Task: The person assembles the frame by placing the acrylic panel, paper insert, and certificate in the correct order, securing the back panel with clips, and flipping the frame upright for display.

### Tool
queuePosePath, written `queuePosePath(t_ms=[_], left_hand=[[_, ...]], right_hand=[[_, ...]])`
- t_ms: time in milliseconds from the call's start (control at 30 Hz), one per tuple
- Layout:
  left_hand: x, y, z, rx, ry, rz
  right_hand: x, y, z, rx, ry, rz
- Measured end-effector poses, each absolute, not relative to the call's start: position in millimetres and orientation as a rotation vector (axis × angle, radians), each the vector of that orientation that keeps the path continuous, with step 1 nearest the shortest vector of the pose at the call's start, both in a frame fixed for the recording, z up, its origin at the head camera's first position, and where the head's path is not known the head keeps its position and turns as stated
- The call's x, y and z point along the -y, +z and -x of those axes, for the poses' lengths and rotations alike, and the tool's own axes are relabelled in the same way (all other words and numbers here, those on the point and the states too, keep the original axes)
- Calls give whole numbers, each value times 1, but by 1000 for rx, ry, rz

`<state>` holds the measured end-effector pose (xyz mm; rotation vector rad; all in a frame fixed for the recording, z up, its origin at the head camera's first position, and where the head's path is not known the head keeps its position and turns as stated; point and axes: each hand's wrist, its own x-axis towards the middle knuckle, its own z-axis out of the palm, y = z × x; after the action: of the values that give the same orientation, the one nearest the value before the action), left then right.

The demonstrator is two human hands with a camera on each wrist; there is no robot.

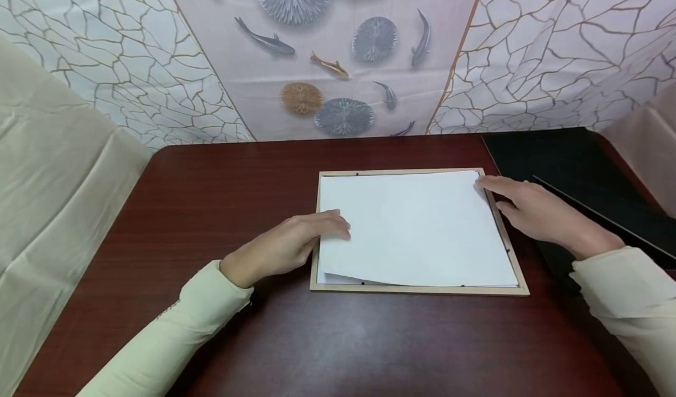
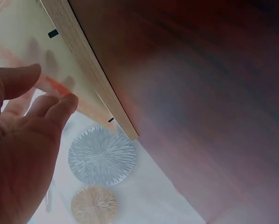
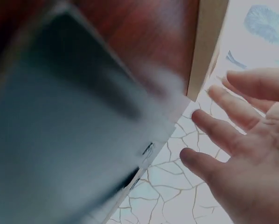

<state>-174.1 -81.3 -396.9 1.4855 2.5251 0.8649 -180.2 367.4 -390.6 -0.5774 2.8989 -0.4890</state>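
A light wooden picture frame (image 1: pixel 417 289) lies on the table with a white sheet (image 1: pixel 412 227) inside it. The sheet's near left edge is raised a little, and white shows beneath it. My left hand (image 1: pixel 296 241) is at the frame's left side, fingers reaching over the sheet's edge; in the left wrist view the thumb and fingers are apart. At the far right corner, my right hand (image 1: pixel 544 209) has its index fingertip right at the sheet's corner. The right wrist view shows its fingers spread and extended. Small black tabs (image 2: pixel 53 33) line the frame's inner edge.
Dark flat panels (image 1: pixel 570 156) lie on the table's right side, beside the right forearm. The dark red wooden table (image 1: pixel 211 192) ends at a patterned cloth backdrop (image 1: pixel 343 51). Pale cloth (image 1: pixel 53 168) hangs along the left side.
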Motion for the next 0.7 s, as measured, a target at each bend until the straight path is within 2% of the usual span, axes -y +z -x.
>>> queuePosePath(t_ms=[233,700], left_hand=[[83,-397,178,-2576,764,-1470],[79,-396,179,-2591,552,-1277]], right_hand=[[-361,-394,191,-2798,-505,502],[-364,-394,190,-2759,-416,463]])
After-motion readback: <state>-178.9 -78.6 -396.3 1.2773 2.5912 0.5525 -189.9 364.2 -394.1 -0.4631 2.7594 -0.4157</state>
